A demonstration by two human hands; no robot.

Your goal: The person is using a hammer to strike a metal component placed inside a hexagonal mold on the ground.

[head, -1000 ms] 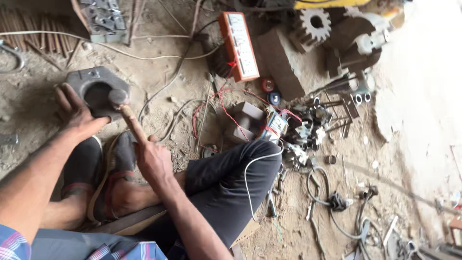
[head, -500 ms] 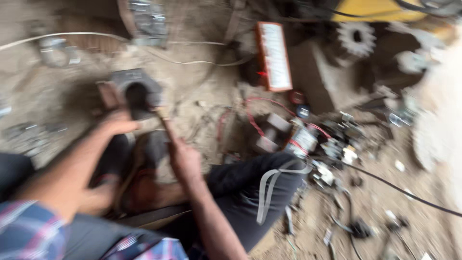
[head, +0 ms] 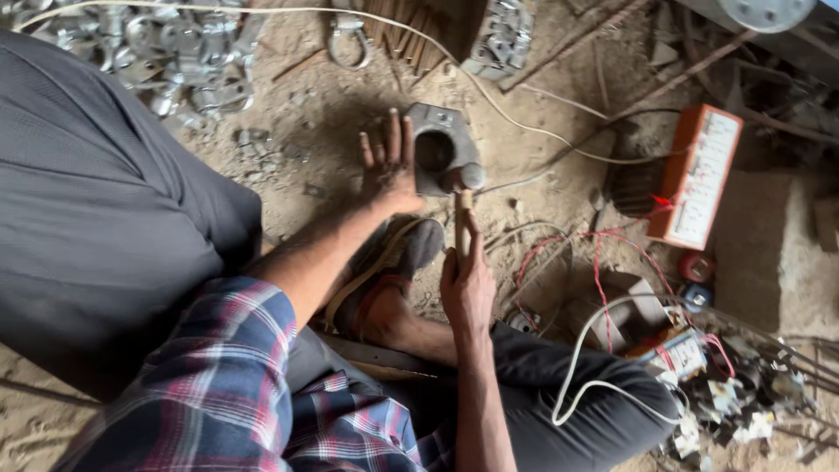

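Hammer head resting on a grey metal block on the dirt floor.

The left hand lies flat with fingers spread, pressed against the left side of the metal block, which sits on the sandy floor just beyond a sandalled foot. The right hand is curled tight around the wooden handle of the hammer, whose head touches the block's near edge. An orange box lies well apart to the right.

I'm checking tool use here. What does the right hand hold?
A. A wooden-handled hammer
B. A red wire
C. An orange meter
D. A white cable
A: the right hand wraps a wooden handle whose hammer head rests at the grey metal casting.
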